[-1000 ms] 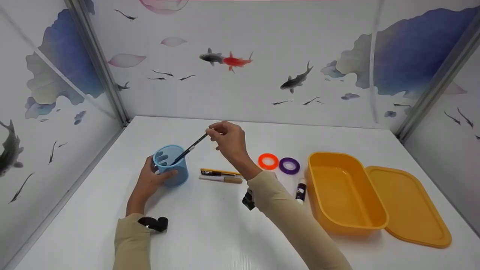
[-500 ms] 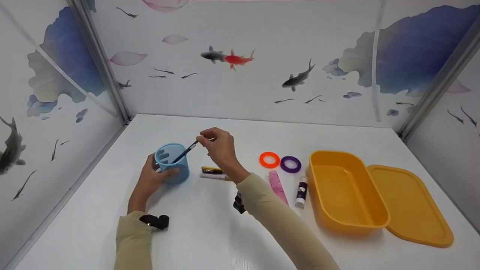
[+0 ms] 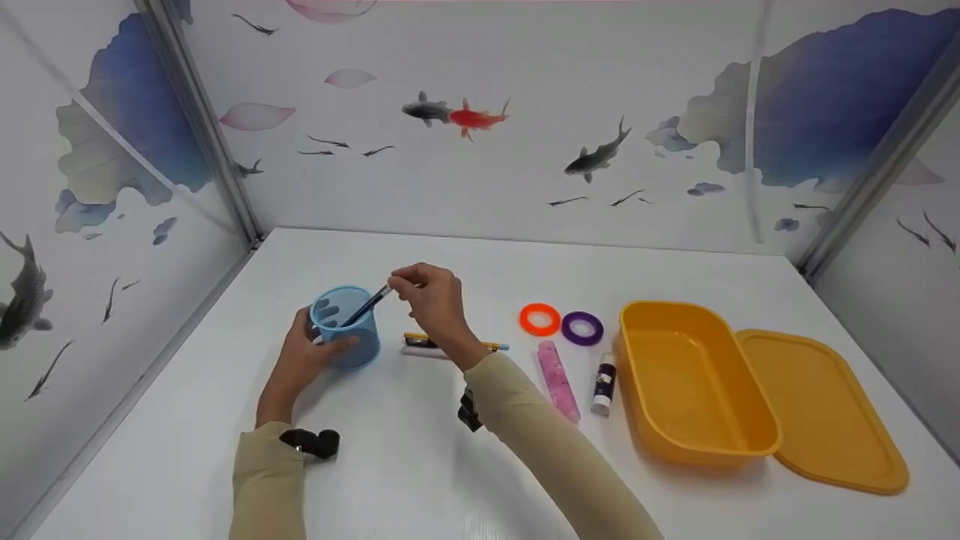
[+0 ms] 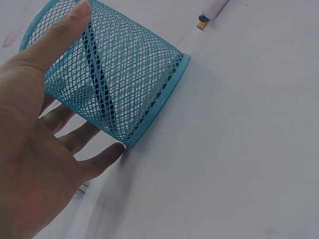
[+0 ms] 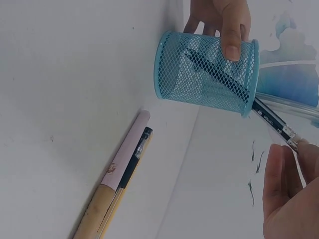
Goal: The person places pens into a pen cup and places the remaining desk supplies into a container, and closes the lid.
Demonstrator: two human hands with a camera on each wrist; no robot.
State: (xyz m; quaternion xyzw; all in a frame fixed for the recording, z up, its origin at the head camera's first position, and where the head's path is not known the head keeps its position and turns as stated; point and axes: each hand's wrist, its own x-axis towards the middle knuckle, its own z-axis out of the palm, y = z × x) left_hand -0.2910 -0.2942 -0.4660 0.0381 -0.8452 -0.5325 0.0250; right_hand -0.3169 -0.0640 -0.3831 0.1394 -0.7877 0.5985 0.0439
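My left hand [image 3: 298,364] grips a light blue mesh pen holder [image 3: 358,349] around its side, thumb toward me. The holder stands upright on the white table. A dark pencil [image 5: 271,118] leans inside it, with its lower end down behind the mesh and its upper end past the rim. My right hand [image 3: 435,301] pinches that upper end between thumb and fingertips, just above the rim. On the table below my right wrist lie a marker [image 5: 122,154] with a pale cap and tan barrel, a black-capped pen [image 5: 133,164] and a thin yellow pencil [image 3: 411,336], side by side.
To the right lie an orange ring [image 3: 525,320], a purple ring [image 3: 566,329], a pink strip [image 3: 558,382] and a glue stick [image 3: 604,386]. Beyond them stands a yellow box [image 3: 631,397], its lid [image 3: 832,420] flat beside it. Printed panels [image 3: 480,195] enclose the table.
My right hand has moved left and down toward the pen holder, and the pencil has sunk deeper into it. My left hand stays on the holder. The pink strip has come into view.
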